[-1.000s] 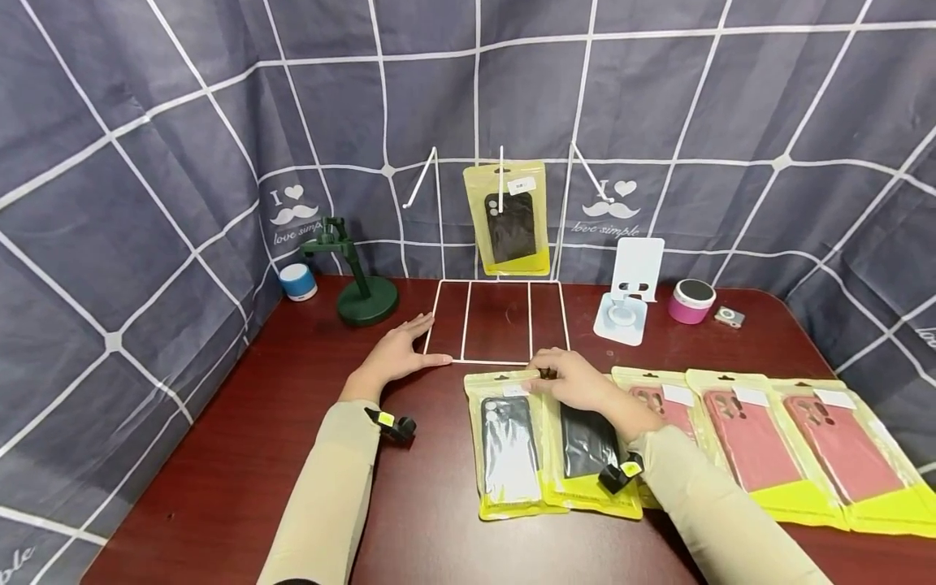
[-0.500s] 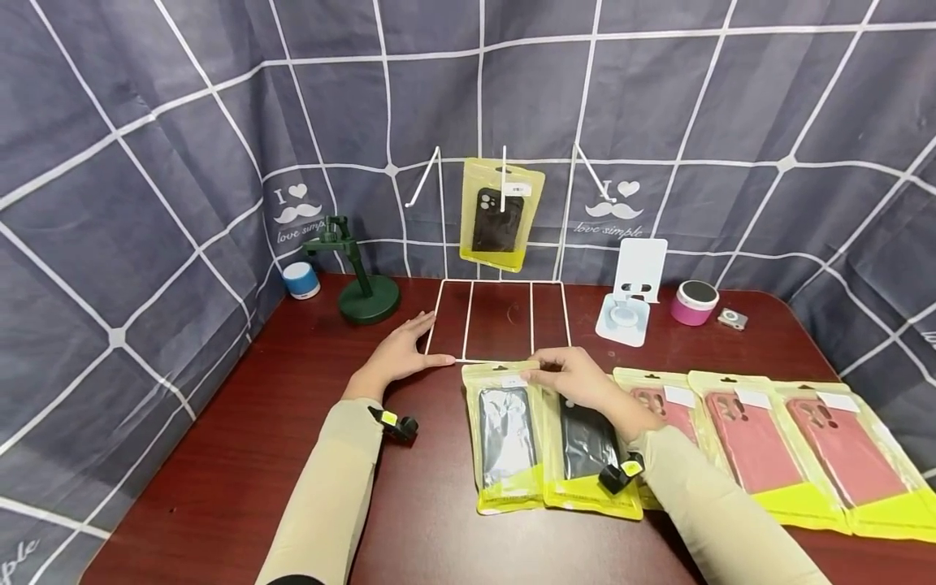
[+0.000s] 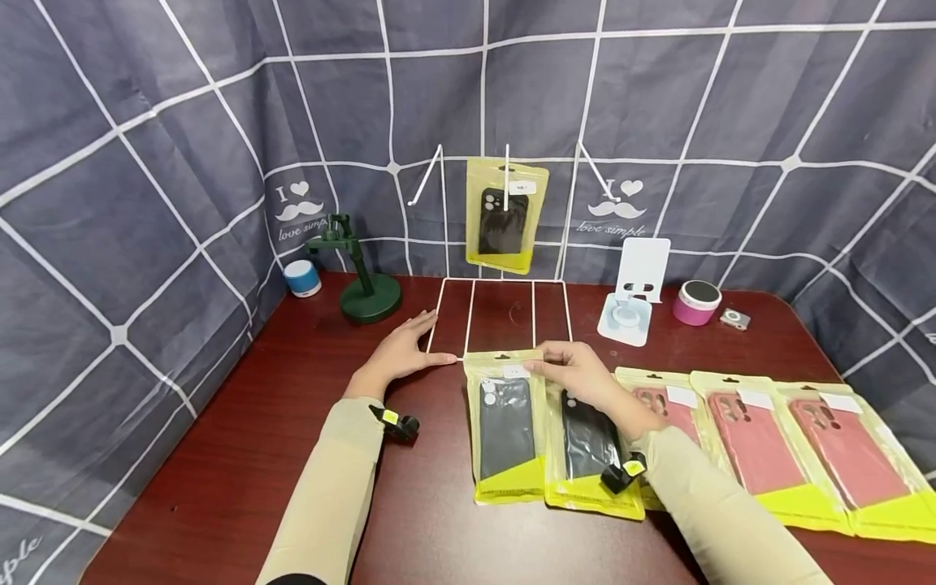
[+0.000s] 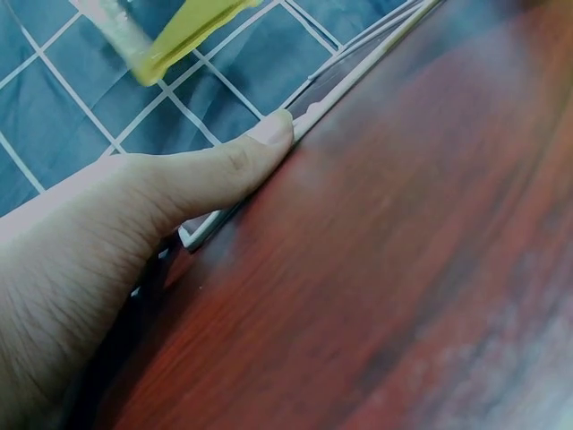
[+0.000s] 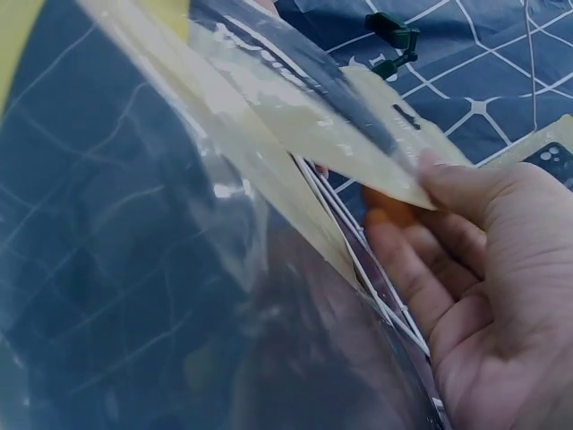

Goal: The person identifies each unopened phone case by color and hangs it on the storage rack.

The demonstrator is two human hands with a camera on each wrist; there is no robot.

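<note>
My right hand pinches the upper right corner of a yellow-edged packaged phone case, a dark one. In the right wrist view, thumb and curled fingers hold the clear packet by its edge. A second packaged dark phone case lies under and beside that hand. My left hand rests at the front left corner of the white wire display rack, fingers spread, thumb along the front wire. The left wrist view shows the thumb against this wire. Another packaged dark phone case hangs on the rack's middle hook.
Several packaged pink phone cases lie at the right. Behind stand a green stand, a blue speaker, a white phone stand, a pink speaker and a small silver gadget. Bare hooks jut out on either side.
The held packet's top has risen from the table and moved slightly toward the rack, and my right hand's grip has settled on its corner. The hanging packet has swung. My left hand stays put.
</note>
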